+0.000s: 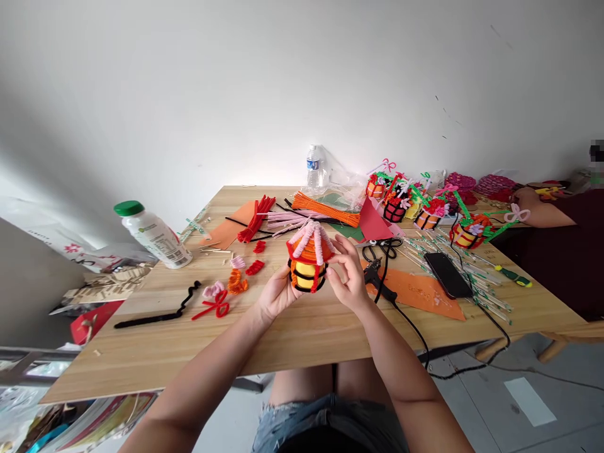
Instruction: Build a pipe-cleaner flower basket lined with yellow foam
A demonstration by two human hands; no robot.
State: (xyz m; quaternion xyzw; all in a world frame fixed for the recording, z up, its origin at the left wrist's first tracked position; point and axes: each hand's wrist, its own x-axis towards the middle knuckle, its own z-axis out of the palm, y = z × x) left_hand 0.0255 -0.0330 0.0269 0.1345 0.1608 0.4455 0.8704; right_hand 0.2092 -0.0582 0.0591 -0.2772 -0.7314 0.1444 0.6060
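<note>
Above the middle of the table I have a small pipe-cleaner lantern (309, 258), upright, with a pink, orange and red peaked roof and a yellow body crossed by black bands. My left hand (278, 292) cups the body from the lower left. At the right, the thumb and fingers of my right hand (348, 277) close on the roof's edge. Left of the lantern lie coiled red pieces (255, 268), an orange coil (236, 282), a red bow (217, 305) and a bent black pipe cleaner (158, 321).
Red (257, 219) and orange pipe-cleaner bundles (325, 209) lie behind. A glue gun (379, 283), a phone (448, 275), several straws (491, 299) and decorated baskets (469, 233) are at the right. A white bottle (153, 236) stands left. Another person's arm (547, 211) rests far right.
</note>
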